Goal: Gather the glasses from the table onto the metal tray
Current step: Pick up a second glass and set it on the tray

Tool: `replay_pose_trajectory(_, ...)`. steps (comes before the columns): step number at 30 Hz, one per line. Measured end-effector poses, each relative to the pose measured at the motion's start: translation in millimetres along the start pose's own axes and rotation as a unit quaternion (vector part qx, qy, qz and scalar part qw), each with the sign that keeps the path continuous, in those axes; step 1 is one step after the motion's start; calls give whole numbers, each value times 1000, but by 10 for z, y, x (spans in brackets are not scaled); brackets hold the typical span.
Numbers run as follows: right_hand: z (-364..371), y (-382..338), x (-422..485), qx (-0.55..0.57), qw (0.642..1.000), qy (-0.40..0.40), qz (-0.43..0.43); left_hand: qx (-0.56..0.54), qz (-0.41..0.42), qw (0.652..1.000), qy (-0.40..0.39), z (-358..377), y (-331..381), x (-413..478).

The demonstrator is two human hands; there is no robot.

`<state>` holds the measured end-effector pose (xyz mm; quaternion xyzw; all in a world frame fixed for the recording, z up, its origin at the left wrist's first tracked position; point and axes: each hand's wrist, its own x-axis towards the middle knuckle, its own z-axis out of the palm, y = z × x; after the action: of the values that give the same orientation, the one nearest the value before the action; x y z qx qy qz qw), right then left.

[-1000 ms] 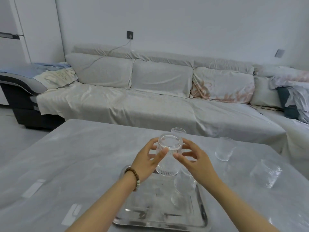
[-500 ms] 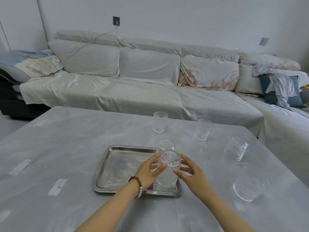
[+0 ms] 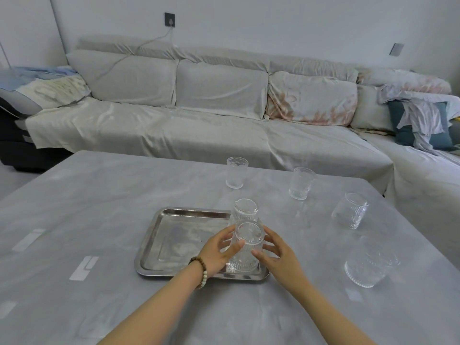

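A shiny metal tray lies on the grey table in front of me. A clear ribbed glass stands at the tray's near right corner, with my left hand and my right hand wrapped around its sides. Just behind it, on the tray's right side, stands a second ribbed glass. Several more glasses stand on the table: one far centre, one far right, one at the right and one near right.
The grey table ends at its far edge before a long cloth-covered sofa. Pale tape marks lie on the table's left side. A dark chair stands at the far left.
Both hands brought the held glass down from above the tray onto its near right corner. The view has tilted and pulled back, so more of the table shows.
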<state>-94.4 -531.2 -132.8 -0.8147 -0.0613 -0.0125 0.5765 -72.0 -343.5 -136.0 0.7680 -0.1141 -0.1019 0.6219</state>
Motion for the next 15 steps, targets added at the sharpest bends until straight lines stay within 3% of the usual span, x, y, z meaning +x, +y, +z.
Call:
replay_pose_trajectory(9, -355, -282, 353, 42, 996, 77, 11, 39, -24, 994, 96, -634, 215, 218)
replay_pose_trajectory(12, -432, -445, 784, 126, 988, 58, 73, -5, -59, 988, 141, -871, 368, 549)
replay_pose_trajectory(15, -418, -495, 1293, 230, 958, -1, 174, -75, -137, 977, 141, -1000, 523, 976)
